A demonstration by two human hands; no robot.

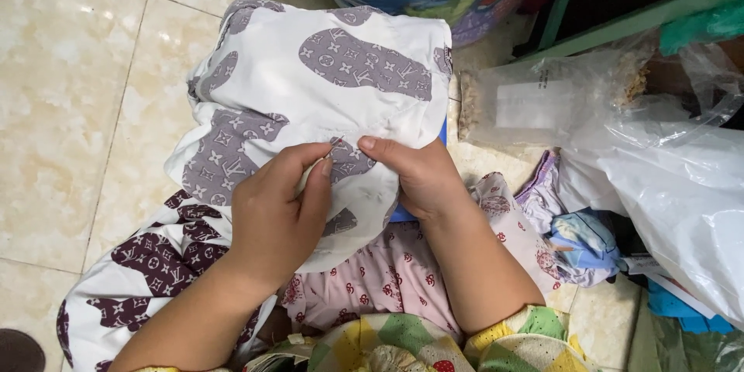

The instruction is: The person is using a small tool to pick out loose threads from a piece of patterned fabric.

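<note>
Pinching a thin needle (335, 144) in my left hand (275, 213) against the white cloth with purple patterned patches (310, 70), while my right hand (418, 178) grips the fabric just beside it.

My left thumb and forefinger are closed on the needle, its tip showing above them; my right fingers are clamped on a fold of the same cloth, the two hands close together but not touching. The cloth lies draped over my lap and trails down onto the pale tiled floor (70, 108). Under it shows pink printed fabric (387, 279). Off to my right sit clear plastic bags (666, 178) and a small heap of folded clothes (577, 236).
</note>
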